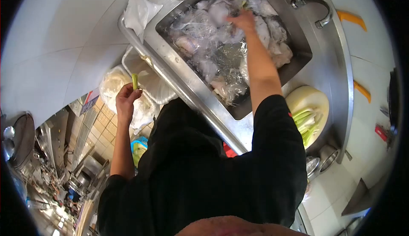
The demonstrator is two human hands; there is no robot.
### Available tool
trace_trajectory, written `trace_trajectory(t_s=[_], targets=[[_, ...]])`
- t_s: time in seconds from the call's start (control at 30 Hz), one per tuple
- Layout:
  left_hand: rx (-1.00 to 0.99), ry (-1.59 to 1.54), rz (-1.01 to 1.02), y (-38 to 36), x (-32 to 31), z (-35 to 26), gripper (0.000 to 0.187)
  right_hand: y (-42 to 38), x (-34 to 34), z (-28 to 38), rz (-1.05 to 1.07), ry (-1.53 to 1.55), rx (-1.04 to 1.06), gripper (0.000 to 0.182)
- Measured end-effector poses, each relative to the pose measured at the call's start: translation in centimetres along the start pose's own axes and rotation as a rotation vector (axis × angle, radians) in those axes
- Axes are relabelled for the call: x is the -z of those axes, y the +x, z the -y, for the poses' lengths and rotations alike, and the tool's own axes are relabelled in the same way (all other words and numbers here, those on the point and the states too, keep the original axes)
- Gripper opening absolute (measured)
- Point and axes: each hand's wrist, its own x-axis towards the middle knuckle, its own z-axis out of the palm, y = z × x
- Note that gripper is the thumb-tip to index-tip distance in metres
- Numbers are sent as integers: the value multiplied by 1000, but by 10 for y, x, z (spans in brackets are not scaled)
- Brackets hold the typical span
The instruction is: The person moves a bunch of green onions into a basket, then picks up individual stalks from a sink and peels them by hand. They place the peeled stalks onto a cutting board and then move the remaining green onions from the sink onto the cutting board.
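On the left, my left hand (pixel 125 101) pinches a short green vegetable stalk (pixel 134 81) upright between thumb and fingertips, beside a bin (pixel 150 82) lined with a plastic bag. My right hand (pixel 244 21) reaches across the steel sink (pixel 301 57), low over clear plastic bags (pixel 200 25) lying in water. Its thumb side points left, and the fingers are blurred. A bit of green (pixel 244 4) shows right at its fingertips; I cannot tell whether the hand grips it.
Pale green stalks (pixel 304 121) lie on a round board (pixel 326 101) right of the sink. A tap (pixel 313 3) rises at the back right. A crumpled white bag (pixel 138 14) hangs over the front rail (pixel 170 80). A blue basket (pixel 139 144) stands low at my left.
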Motion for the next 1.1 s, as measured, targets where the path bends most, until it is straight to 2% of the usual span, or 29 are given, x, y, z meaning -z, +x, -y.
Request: trace_trajectory(t_s=[0.07,0.1,0.2,0.23,0.33,0.4,0.47,0.53,0.6,0.67,0.73,0.8,0.83,0.87,0.93,0.97,1.07,1.1], targets=[[27,5,-23,-3,-1,4,26,-56,-7,44,-57,-28,2,68],[26,7,-21,-3,-1,9,26,-74,-15,51,-120,-125,86,47],[7,-31,-6,0,4,9,27,-83,-49,29,57,-3,357,32],[1,-61,-3,1,5,3,26,-97,-36,38,-72,171,387,21],[-27,-203,-57,5,10,-11,23,-134,24,75,-88,434,220,15],[-56,-298,-40,10,15,-23,23,-185,78,120,88,845,155,13],[-109,-398,-10,14,19,-42,24,-237,106,159,273,1014,184,15],[-187,-425,-21,12,20,-74,24,-276,63,188,207,1198,419,16],[-276,-434,-42,7,18,-105,24,-308,40,220,298,1128,529,24],[-325,-406,-27,7,15,-123,23,-330,35,233,155,694,753,29],[-360,-340,-2,9,1,-135,23,-326,53,234,54,612,795,34],[-390,-298,73,11,-26,-136,23,-302,87,221,2,884,690,38],[-395,-250,115,11,-42,-135,23,-296,119,214,231,1094,393,35],[-400,-202,160,10,-60,-135,22,-284,127,202,227,1344,396,31],[-353,-246,264,5,-98,-134,24,-283,169,181,187,1374,332,28],[-358,-240,320,1,-115,-134,24,-281,172,170,176,1452,312,24],[-392,-267,488,-12,-160,-137,25,-292,188,136,100,1338,244,18],[-371,-290,504,-14,-172,-135,24,-295,183,127,-13,1455,242,16]])
